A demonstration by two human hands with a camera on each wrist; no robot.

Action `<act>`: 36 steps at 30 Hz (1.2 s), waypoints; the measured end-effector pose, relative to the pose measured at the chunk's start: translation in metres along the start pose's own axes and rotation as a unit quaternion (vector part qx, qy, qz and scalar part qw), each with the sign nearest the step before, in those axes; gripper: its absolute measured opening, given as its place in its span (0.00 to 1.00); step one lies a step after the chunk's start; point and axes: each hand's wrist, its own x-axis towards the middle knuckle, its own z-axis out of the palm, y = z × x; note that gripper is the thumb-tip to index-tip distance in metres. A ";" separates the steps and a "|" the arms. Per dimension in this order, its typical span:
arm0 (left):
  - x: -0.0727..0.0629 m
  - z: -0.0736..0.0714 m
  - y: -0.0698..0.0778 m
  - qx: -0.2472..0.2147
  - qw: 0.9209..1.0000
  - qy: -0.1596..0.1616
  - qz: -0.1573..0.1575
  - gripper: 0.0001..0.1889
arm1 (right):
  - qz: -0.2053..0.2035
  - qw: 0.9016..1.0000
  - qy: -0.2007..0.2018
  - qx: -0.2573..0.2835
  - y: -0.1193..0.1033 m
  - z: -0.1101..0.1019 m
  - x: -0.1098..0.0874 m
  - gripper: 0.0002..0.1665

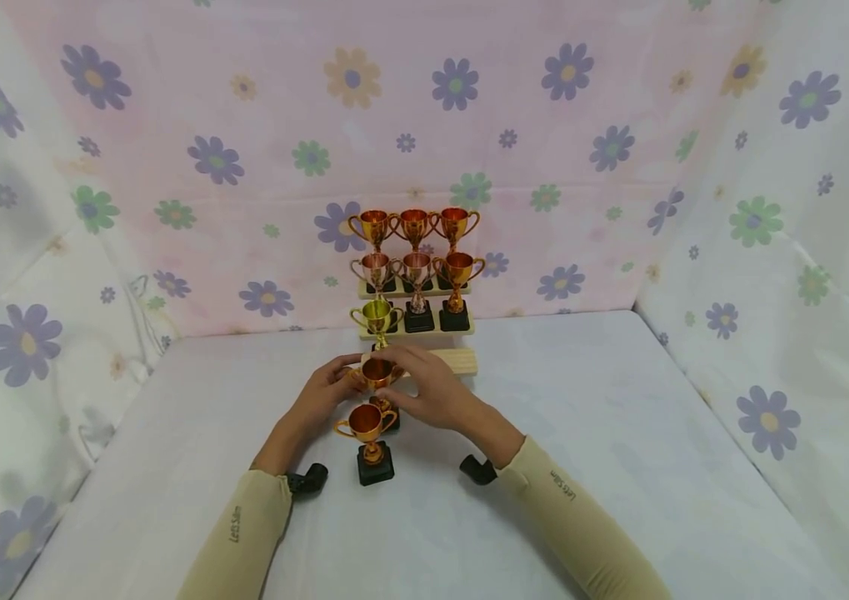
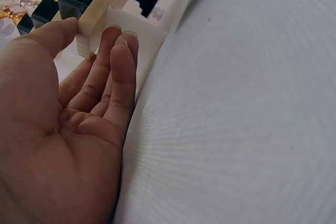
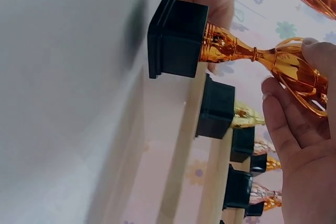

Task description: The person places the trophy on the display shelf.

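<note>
My right hand [image 1: 427, 387] pinches a copper-coloured trophy [image 3: 231, 45] by its cup and handle, thumb on one side and fingers on the other. The trophy's black base [image 3: 178, 38] is just in front of the wooden tiered rack [image 1: 457, 361]. My left hand [image 2: 73, 114] holds the rack's left end, its thumb against the board edge and fingers on the far side. A yellow-gold trophy [image 1: 377, 319] stands at the left of the lowest board. Closer to me, another copper-coloured trophy [image 1: 367, 425] stands upright on the table.
Behind, rose-coloured trophies [image 1: 417, 271] and a copper-gold trophy [image 1: 458, 271] occupy the middle board. Several copper-gold trophies [image 1: 414, 225] line the top one. A flower-patterned cloth [image 1: 267, 167] hangs behind the white table [image 1: 566, 400].
</note>
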 end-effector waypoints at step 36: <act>0.004 0.000 -0.002 -0.014 1.000 -0.001 -0.006 0.28 | 0.009 0.997 0.076 0.007 0.001 -0.048 -0.004 0.30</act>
